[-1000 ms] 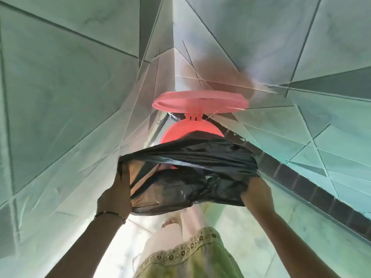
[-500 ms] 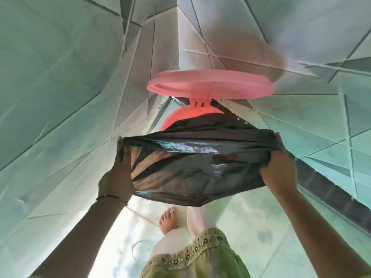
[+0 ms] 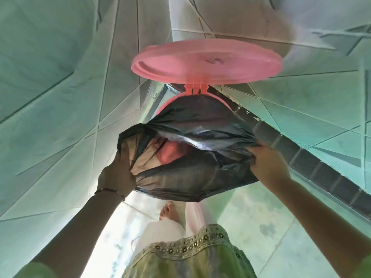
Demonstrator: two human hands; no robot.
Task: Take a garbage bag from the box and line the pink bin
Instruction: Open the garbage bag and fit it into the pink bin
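Both hands, left hand [image 3: 117, 175] and right hand [image 3: 268, 163], each grip bunched around the black garbage bag [image 3: 192, 157] mouth, stretch it wide over the pink bin [image 3: 170, 152], lid [image 3: 206, 62] up, so its far edge hooks the rim

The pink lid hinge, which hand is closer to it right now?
Right, though not by much. The right hand grips the black bag below-right of the hinge; the left hand grips it farther down-left.

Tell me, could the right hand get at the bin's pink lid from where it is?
Probably yes, nothing blocks the way. The lid stands open beyond the bag, but the right hand grips that bag, so it must let go first.
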